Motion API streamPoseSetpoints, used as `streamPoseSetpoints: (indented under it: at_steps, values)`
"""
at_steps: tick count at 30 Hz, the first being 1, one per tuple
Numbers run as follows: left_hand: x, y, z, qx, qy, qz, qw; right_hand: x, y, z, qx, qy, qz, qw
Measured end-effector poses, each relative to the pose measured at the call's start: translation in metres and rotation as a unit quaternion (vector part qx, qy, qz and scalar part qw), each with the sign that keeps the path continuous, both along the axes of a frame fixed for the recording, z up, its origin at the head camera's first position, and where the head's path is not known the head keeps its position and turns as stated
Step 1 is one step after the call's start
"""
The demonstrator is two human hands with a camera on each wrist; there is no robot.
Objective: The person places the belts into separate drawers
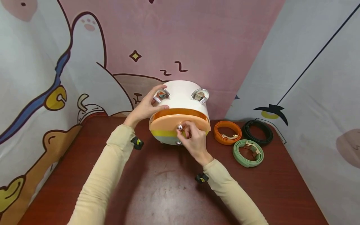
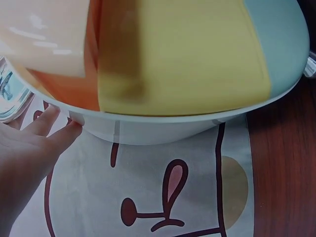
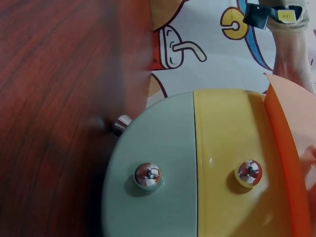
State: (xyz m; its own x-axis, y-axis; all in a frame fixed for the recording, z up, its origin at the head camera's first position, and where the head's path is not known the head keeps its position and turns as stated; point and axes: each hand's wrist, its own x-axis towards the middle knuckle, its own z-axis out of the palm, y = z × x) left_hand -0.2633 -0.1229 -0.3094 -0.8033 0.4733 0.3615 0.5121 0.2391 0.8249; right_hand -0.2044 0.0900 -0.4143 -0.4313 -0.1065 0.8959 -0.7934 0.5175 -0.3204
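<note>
A white round-topped drawer box with two chrome rings on top stands at the back of the table. Its orange drawer juts out a little over a yellow drawer and a grey-green drawer, both flush. My left hand rests on the box's upper left, thumb and fingers spread about the left chrome ring; its fingertips touch the white shell in the left wrist view. My right hand pinches the orange drawer's silver knob with thumb and forefinger.
Right of the box lie three coiled belts: an orange one, a black one and a green one. A cartoon-printed cloth hangs behind the reddish-brown table.
</note>
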Motion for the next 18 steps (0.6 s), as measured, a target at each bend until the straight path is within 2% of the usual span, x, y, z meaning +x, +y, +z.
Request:
streamPoseSetpoints:
  at_steps: [18]
  values:
    - [-0.002,-0.004,0.003,-0.028,-0.018,-0.008,0.9994,0.017,0.004,0.000,0.008,0.011,0.013,0.9998]
